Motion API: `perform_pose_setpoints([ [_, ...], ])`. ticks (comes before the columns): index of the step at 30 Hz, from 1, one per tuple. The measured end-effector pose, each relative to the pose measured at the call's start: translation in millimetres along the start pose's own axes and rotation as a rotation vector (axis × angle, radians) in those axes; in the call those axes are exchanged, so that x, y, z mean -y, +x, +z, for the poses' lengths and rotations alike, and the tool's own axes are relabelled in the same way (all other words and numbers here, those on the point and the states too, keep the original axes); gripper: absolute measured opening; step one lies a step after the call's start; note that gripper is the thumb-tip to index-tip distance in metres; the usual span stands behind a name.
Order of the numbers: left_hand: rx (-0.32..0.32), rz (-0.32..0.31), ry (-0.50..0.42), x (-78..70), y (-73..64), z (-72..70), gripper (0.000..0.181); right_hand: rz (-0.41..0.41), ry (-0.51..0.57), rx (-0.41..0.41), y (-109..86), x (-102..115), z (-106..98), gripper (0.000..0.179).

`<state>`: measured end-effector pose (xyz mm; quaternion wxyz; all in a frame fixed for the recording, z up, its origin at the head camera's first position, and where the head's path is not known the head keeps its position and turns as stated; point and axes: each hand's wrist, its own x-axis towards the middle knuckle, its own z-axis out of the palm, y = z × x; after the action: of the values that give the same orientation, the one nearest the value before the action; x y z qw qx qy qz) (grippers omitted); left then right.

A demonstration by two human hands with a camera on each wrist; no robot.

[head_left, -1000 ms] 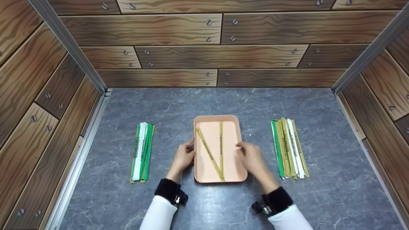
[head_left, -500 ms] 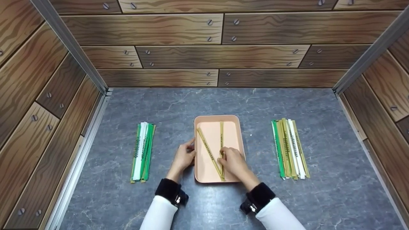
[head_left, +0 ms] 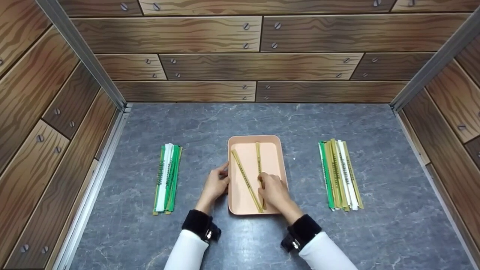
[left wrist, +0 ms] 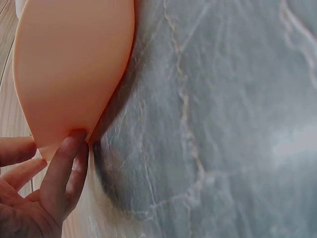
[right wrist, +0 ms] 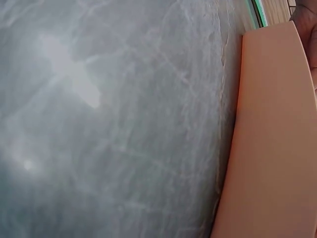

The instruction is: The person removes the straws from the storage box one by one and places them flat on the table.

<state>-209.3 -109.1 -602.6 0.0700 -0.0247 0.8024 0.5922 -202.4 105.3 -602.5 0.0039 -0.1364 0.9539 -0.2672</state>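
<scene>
A peach tray (head_left: 275,159) stands in the middle with two olive paper-wrapped straws in it. My left hand (head_left: 215,183) holds the tray's left wall; in the left wrist view its fingers (left wrist: 62,163) lie against the wall near the bottom edge. Over the tray, my right hand (head_left: 275,189) pinches the right-hand wrapped straw (head_left: 258,155) near its middle, hiding part of it. The other wrapped straw (head_left: 245,178) slants across the tray floor at the left. In the right wrist view the tray wall (right wrist: 272,139) fills the right side, and the pinch is not visible.
A bundle of green, white and olive wrapped straws (head_left: 165,180) lies left of the tray. Another mixed bundle (head_left: 339,174) lies to the right. Both rest on the grey marbled table (head_left: 210,123), with wood-patterned panels (head_left: 180,92) around it.
My right hand has come in from the tray's right edge and taken hold of the right-hand straw. Its lower end has shifted right, away from the slanted straw. The left hand stays put.
</scene>
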Motion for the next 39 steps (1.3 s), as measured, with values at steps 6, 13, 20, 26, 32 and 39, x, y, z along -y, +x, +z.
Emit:
perform_pose_setpoints([
  [6,0.008,-0.01,-0.031,0.0,0.3,0.0,0.059,0.038,0.032,-0.007,-1.2,-1,0,0.032],
  [13,0.009,-0.024,-0.05,-0.5,-0.9,0.5,0.057,0.049,0.104,-0.014,-3.7,1,-7,0.041],
  [20,0.006,-0.013,-0.001,-0.1,-0.7,0.0,0.056,0.053,0.25,-0.032,-10.3,0,-30,0.048],
  [26,-0.015,-0.003,0.048,0.0,0.1,0.3,0.055,0.128,0.217,-0.141,-15.3,-11,-61,0.054],
  [32,-0.013,0.006,0.021,0.6,-0.1,0.4,0.055,0.212,0.11,-0.233,-22.0,-41,-89,0.044],
  [39,-0.014,-0.001,0.017,0.7,-0.6,0.4,0.055,0.374,0.014,-0.254,-37.3,-81,-116,0.042],
])
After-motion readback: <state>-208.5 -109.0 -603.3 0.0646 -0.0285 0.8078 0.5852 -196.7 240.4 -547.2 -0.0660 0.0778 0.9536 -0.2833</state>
